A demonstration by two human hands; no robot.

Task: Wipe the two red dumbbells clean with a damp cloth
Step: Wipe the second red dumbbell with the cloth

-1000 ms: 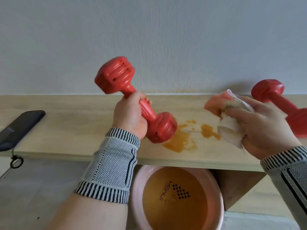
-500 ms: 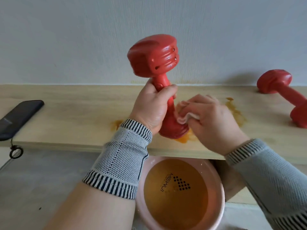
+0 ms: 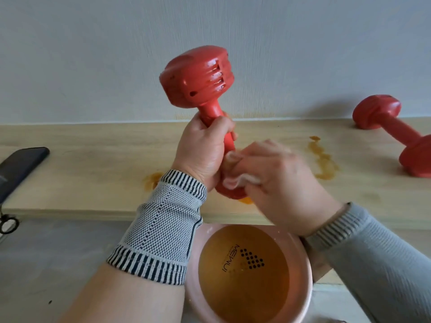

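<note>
My left hand (image 3: 201, 151) grips the handle of a red dumbbell (image 3: 198, 76) and holds it nearly upright, its lower head resting on the wooden shelf (image 3: 93, 173). My right hand (image 3: 279, 180) presses a pale damp cloth (image 3: 240, 179) against that lower head, which is mostly hidden by both hands. A second red dumbbell (image 3: 394, 134) lies on the shelf at the far right, against the wall, untouched.
A pink basin (image 3: 305, 271) of brownish water stands on the floor below the shelf edge. Orange-brown wet stains (image 3: 324, 163) mark the shelf. A dark phone (image 3: 19, 166) lies at the left end. The wall runs close behind the shelf.
The dumbbell went from tilted to nearly upright in my left hand. My right hand brought the cloth in from the right and now rubs the lower head.
</note>
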